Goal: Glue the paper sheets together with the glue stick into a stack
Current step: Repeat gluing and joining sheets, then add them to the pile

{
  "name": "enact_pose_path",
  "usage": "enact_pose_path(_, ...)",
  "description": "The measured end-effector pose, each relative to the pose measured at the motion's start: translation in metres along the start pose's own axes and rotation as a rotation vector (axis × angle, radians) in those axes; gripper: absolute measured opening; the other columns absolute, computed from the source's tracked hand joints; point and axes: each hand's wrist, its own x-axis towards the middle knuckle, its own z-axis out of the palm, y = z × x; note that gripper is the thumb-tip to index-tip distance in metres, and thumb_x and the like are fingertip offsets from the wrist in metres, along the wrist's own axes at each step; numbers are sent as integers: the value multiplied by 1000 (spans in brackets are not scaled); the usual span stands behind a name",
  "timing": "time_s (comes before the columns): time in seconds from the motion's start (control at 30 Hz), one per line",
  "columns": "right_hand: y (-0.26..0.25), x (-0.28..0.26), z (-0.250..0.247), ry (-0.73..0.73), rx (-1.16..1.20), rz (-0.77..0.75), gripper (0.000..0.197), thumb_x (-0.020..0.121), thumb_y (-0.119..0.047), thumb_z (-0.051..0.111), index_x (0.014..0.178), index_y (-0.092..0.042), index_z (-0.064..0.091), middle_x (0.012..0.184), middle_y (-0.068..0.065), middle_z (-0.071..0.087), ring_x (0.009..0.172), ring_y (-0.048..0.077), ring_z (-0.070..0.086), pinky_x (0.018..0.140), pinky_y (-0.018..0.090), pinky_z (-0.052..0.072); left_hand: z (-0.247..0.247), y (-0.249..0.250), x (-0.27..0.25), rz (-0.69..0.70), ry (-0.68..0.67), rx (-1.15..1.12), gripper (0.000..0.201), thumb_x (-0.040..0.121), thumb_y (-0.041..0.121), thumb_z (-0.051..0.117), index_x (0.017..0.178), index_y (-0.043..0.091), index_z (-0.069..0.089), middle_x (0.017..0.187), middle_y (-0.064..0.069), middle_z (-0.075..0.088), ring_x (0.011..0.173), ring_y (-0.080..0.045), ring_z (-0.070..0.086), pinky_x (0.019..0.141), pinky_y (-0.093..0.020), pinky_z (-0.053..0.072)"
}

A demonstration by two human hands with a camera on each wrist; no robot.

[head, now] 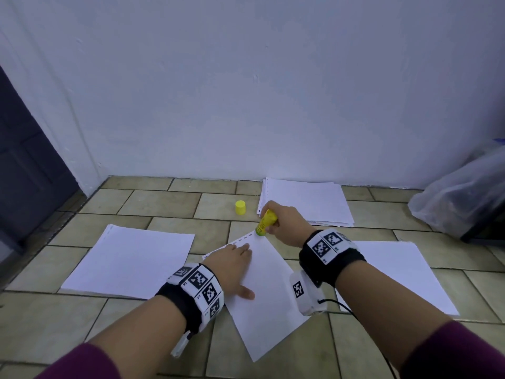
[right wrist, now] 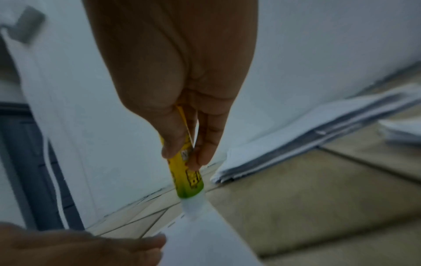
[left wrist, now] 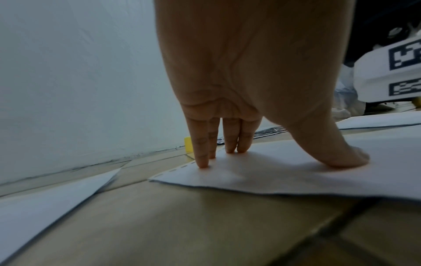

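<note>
Glue stick [head: 264, 223] is pinched between the thumb and fingers [right wrist: 205, 144] of the right hand [head: 284, 224], its tip touching the far corner of the paper sheet [head: 269, 299] on the tiled floor [head: 49, 318]. Left hand [head: 232, 266] presses flat on this sheet, fingers [left wrist: 202, 153] straight and together, thumb spread. Yellow cap [head: 240, 207] stands beyond the left fingertips, beside a paper stack [head: 308, 201].

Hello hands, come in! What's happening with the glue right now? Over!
Left hand flat, pressing middle sheet. Right hand grips glue stick, tip on sheet's far corner. Cap off, standing clear. Nothing in the way.
</note>
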Motion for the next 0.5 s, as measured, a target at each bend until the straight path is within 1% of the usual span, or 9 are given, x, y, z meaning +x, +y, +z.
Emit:
enact_pose_path(0.1, -6, -7, -11, -128, -133, -39, 29, 87, -6, 61, 115, -13, 55, 111, 11, 62, 91, 19, 50, 75, 26, 41, 2, -1, 0, -9, -13, -9, 99, 81, 59, 63, 150, 6, 17, 160, -9, 10, 142, -28, 21, 114, -42, 27)
enact_pose_path(0.17, -8, -19, -20, -216, -221, -69, 30, 88, -6, 60, 116, -14, 56, 112, 9, 61, 93, 18, 49, 77, 26, 42, 1, -1, 1, -7, -17, -12, 98, 81, 59, 63, 150, 6, 17, 160, -8, 10, 142, -27, 20, 114, -42, 28)
enact_pose_path(0.27, -4, -40, -29, -304, -306, -92, 28, 86, -8, 61, 113, -17, 58, 108, 6, 62, 88, 15, 47, 73, 24, 40, 1, -1, -1, 7, -6, -8, 97, 81, 60, 62, 149, 7, 19, 160, -7, 13, 140, -26, 23, 112, -41, 30)
enact_pose_path(0.33, 1, -53, -33, -348, -311, -94, 27, 85, -9, 63, 109, -20, 58, 105, 5, 63, 88, 15, 50, 74, 27, 44, 1, -2, -2, 13, -1, -7, 97, 81, 62, 61, 149, 7, 18, 160, -7, 13, 141, -26, 22, 112, -39, 29)
enact_pose_path(0.4, 7, -62, -37, -390, -302, -83, 26, 84, -8, 65, 103, -24, 57, 102, 3, 64, 88, 16, 52, 79, 31, 48, 0, -1, -2, 14, 1, 5, 98, 82, 61, 60, 150, 7, 16, 160, -7, 11, 142, -26, 20, 114, -38, 27)
enact_pose_path(0.47, 11, -69, -40, -434, -281, -69, 27, 83, -8, 65, 97, -29, 55, 94, 0, 65, 85, 14, 56, 81, 32, 50, -1, 0, -3, 16, -4, 21, 97, 83, 60, 59, 150, 6, 16, 160, -7, 12, 142, -26, 21, 114, -38, 26)
enact_pose_path(0.5, 12, -73, -41, -459, -272, -71, 26, 83, -8, 65, 95, -29, 54, 88, -2, 65, 81, 13, 58, 78, 31, 50, -2, 1, -3, 17, -9, 26, 96, 83, 60, 60, 150, 6, 16, 160, -7, 13, 142, -26, 21, 114, -37, 25)
